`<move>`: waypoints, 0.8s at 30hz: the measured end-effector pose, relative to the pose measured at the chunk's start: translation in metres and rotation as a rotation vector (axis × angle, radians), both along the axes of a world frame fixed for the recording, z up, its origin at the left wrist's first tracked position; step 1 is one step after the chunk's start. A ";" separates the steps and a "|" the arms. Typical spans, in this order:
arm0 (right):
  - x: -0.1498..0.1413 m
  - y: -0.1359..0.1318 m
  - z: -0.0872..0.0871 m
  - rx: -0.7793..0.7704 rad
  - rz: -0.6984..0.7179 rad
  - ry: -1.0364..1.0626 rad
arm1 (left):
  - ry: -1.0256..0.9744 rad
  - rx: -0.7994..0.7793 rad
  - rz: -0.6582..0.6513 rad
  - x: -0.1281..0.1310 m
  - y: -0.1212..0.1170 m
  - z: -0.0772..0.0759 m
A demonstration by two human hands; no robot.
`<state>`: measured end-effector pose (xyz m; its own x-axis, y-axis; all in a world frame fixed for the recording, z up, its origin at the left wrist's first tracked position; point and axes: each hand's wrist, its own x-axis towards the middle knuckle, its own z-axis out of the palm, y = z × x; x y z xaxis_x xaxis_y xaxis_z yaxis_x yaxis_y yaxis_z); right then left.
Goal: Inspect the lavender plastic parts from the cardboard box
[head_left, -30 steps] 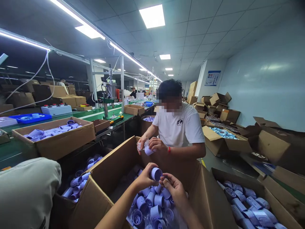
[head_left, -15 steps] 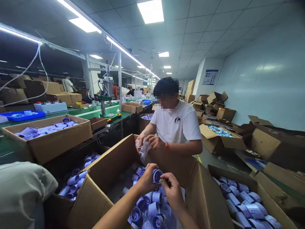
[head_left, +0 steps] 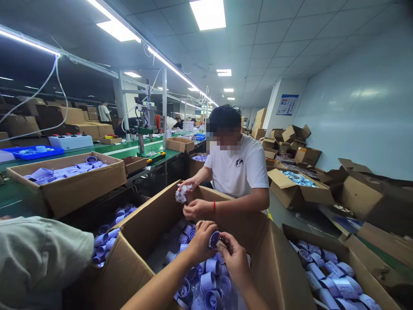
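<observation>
A small lavender cylindrical part point(head_left: 214, 239) with a round open end is held above a large open cardboard box point(head_left: 145, 232) full of similar lavender parts point(head_left: 206, 282). The left hand point(head_left: 202, 239) wraps its fingers around the part, arm reaching up from below. The right hand point(head_left: 237, 260) pinches a small brown piece point(head_left: 222, 246) against the part's end. Beyond the box, a co-worker point(head_left: 238, 172) in a white shirt holds crumpled plastic wrap point(head_left: 181, 193) in one hand.

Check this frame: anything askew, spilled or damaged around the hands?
Nothing damaged shows. The purple cylinders lie jumbled at all angles in the open carton under the left hand and right hand; none outside it.
</observation>
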<state>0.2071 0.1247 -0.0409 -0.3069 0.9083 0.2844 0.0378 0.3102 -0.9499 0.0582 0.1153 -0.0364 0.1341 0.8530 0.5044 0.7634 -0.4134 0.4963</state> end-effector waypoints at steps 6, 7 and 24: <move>0.001 -0.006 0.004 0.197 -0.099 -0.090 | -0.052 0.018 -0.004 0.001 0.003 -0.007; 0.001 -0.007 0.004 0.243 -0.132 -0.102 | -0.060 0.021 -0.002 0.001 0.004 -0.008; -0.005 -0.009 -0.001 0.286 -0.239 -0.161 | -0.122 0.062 -0.036 0.004 0.002 -0.010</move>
